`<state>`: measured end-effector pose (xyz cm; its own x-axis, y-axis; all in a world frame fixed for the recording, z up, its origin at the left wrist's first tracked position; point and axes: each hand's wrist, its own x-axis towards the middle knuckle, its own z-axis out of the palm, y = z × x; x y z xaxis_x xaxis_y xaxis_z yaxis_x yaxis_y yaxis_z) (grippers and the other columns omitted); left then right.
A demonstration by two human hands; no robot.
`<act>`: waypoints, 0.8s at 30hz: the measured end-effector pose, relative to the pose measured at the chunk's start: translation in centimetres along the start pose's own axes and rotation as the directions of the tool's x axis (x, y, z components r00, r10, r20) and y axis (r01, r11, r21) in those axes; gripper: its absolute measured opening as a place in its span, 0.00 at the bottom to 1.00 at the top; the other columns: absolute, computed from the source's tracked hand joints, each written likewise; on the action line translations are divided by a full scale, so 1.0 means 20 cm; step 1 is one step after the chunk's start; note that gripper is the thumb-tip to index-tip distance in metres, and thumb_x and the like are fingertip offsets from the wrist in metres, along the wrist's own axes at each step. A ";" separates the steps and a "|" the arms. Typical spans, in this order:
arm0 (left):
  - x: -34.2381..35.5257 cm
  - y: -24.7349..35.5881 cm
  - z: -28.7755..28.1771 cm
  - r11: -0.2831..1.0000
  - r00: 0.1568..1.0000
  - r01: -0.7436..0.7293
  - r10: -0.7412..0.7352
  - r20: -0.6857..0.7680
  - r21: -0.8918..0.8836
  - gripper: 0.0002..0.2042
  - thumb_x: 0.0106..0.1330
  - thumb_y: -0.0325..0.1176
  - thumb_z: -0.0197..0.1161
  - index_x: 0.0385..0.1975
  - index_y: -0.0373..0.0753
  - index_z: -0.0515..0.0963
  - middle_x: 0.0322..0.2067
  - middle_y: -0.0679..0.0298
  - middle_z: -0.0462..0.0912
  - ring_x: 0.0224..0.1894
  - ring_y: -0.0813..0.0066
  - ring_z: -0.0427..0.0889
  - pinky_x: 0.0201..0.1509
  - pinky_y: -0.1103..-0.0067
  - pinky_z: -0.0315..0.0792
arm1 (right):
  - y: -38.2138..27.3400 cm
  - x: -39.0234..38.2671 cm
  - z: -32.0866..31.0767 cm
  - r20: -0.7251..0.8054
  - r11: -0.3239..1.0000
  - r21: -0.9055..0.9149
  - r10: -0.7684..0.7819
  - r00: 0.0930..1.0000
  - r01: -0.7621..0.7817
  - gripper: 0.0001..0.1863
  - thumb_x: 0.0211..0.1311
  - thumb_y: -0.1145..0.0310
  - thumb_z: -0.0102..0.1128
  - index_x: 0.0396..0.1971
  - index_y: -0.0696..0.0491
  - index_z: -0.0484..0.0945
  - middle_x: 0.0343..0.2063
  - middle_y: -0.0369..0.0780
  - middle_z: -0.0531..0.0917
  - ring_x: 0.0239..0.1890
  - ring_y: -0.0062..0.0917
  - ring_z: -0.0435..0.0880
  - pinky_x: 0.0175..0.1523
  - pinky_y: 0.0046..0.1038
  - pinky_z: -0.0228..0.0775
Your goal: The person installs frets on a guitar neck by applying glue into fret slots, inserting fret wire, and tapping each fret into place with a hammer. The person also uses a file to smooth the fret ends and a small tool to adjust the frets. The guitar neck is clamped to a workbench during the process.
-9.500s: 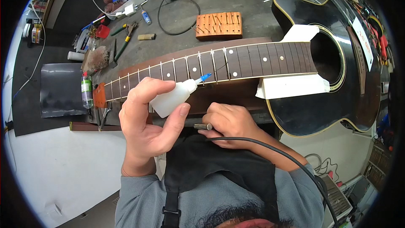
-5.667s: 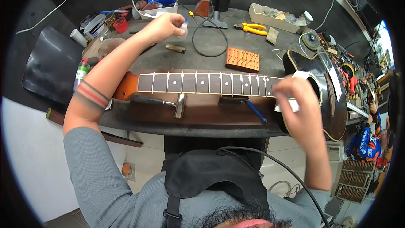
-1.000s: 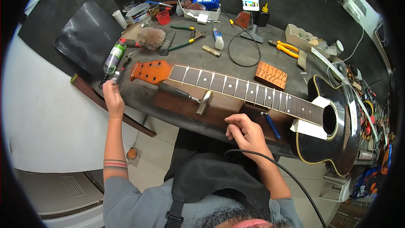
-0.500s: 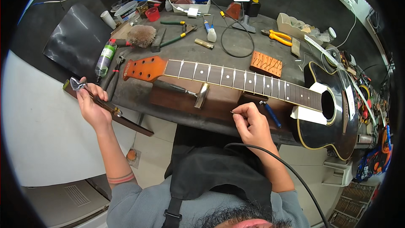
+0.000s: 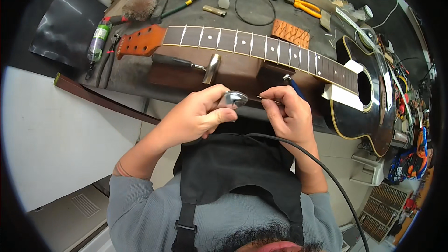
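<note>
My left hand (image 5: 191,119) is closed round a tool with a shiny, rounded metal head, which looks like end-cutting nippers (image 5: 234,99); its handles are hidden in the palm. Just right of that head, my right hand (image 5: 294,116) pinches a thin, short piece of metal wire (image 5: 260,97) between thumb and fingertips. The nippers and wire are close but apart. Beyond both hands lies an acoustic guitar (image 5: 347,123) with a black body and an orange headstock. Across its dark fretboard (image 5: 226,40) run whitish strips, and white sheets cover the top beside the soundhole.
A hammer (image 5: 212,69) with a black handle lies before the neck, and a blue-handled hammer (image 5: 294,86) is partly behind my right hand. Past the neck sit a slotted wooden block (image 5: 290,34) holding thin wires, yellow pliers (image 5: 305,7) and a brush (image 5: 140,8). A black cable (image 5: 326,177) crosses my right forearm.
My left hand has come from the far left side to the middle, bringing the nippers beside the wire. My right hand still pinches the wire. The whole view has shifted slightly.
</note>
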<state>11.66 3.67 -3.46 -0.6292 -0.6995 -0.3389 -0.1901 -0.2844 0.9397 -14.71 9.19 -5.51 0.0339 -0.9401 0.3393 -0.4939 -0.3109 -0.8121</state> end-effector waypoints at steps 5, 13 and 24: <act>0.05 0.02 0.06 1.000 0.998 0.021 -0.022 0.057 0.015 0.13 0.85 0.36 0.70 0.55 0.34 0.78 0.32 0.71 0.81 0.20 0.88 0.73 0.23 0.84 0.68 | -0.02 -0.05 -0.05 0.041 0.996 0.033 0.081 0.996 -0.082 0.09 0.69 0.78 0.77 0.46 0.54 0.88 0.33 0.37 0.90 0.31 0.26 0.86 0.37 0.28 0.78; 0.08 0.06 0.10 0.996 0.992 0.077 -0.081 0.098 0.045 0.12 0.85 0.37 0.69 0.54 0.36 0.79 0.31 0.72 0.80 0.21 0.89 0.73 0.23 0.84 0.68 | 0.06 -0.05 -0.07 0.046 0.998 -0.009 -0.069 0.997 0.069 0.11 0.66 0.77 0.78 0.46 0.52 0.88 0.29 0.37 0.87 0.29 0.30 0.83 0.39 0.33 0.75; 0.06 0.06 0.09 0.993 0.983 0.103 -0.111 0.145 0.061 0.17 0.90 0.41 0.59 0.68 0.35 0.77 0.29 0.72 0.79 0.23 0.89 0.74 0.26 0.86 0.69 | 0.09 -0.06 -0.10 0.092 0.999 -0.015 -0.043 0.995 0.045 0.09 0.69 0.81 0.75 0.46 0.56 0.87 0.34 0.38 0.88 0.28 0.23 0.81 0.35 0.27 0.73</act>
<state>9.27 3.63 -2.71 -0.7070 -0.5607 -0.4311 -0.2997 -0.3145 0.9007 -17.34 9.98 -6.53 0.1354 -0.9347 0.3287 -0.5050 -0.3505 -0.7888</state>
